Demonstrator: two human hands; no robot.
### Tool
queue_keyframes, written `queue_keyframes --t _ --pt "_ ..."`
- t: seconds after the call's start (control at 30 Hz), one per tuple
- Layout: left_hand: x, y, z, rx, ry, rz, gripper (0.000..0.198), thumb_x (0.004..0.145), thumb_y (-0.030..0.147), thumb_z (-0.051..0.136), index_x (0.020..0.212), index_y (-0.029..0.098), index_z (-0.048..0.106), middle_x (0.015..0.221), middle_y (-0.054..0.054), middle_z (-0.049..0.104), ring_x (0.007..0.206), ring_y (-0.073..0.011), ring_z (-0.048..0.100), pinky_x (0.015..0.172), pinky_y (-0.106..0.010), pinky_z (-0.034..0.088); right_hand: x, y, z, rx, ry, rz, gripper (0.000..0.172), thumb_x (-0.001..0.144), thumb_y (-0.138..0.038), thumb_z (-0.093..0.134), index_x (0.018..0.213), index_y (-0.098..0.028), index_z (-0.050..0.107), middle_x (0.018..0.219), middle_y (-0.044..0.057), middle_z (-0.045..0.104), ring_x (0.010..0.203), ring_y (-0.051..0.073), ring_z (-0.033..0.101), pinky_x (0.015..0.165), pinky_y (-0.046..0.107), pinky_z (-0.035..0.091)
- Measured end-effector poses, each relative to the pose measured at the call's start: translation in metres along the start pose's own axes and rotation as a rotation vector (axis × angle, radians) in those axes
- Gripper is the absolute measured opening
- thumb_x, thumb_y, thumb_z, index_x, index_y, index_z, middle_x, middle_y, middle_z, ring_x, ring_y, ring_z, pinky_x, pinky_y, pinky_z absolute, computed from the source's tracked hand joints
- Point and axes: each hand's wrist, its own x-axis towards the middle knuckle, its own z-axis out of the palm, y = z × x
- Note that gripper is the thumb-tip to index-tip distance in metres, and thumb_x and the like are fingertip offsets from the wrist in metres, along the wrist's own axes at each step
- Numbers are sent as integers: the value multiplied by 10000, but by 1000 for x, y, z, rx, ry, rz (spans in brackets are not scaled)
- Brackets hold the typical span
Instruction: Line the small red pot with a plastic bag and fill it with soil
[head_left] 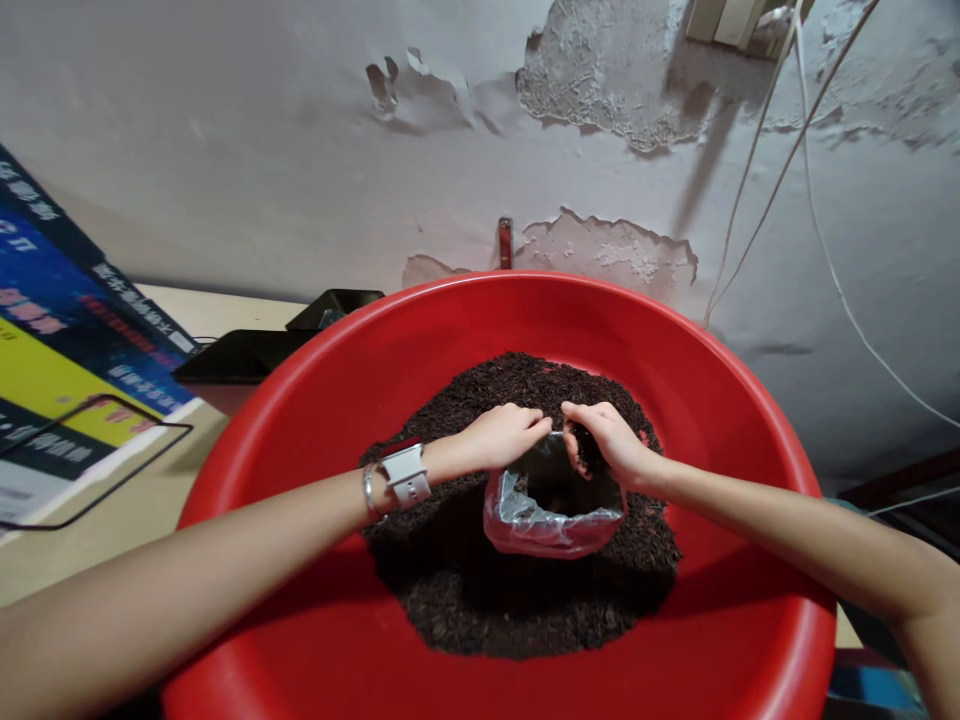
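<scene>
Left forearm (247,565) foremost; plastic bag (551,532) beneath right hand (613,444).

Indoor light middling, soft, seemingly from above. Deep shadow pooled over dark crumbs (525,625) just nearside of left hand (514,435) and right hand (607,440), swallowing detail; fainter shadows of forearms (292,530) across red basin (517,284). Small glints on plastic bag (555,530) between hands. Beyond right hand, wall socket (731,22) throws slanting shadow down peeling wall (225,150). Well left of left hand, lettering on board (82,330) smeared. Forearms stretched large toward view's edges.
</scene>
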Motion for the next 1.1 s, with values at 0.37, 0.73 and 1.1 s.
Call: queue_keyframes --t 0.37,0.73,1.1 --pt "-2 3 -3 -39 -15 6 432 907 387 300 895 193 685 922 -62 712 833 -204 651 745 -274 451 0 -2 1 29 -38 39 469 767 -476 515 438 -146 464 396 -10 468 350 71 428 378 195 352" --pt "-4 4 -6 -120 -30 55 427 904 354 295 842 200 689 871 -38 722 835 -189 650 802 -264 448 1 -2 1 -38 -91 -17 530 787 -545 524 445 -140 496 417 -10 480 386 77 457 451 215 376" --pt "-5 8 -8 -101 -44 44 444 904 335 281 816 187 690 910 -51 717 834 -186 648 813 -262 445 2 0 0 -69 -106 -17 567 812 -579 480 469 -129 519 422 -3 482 386 76 456 444 211 376"
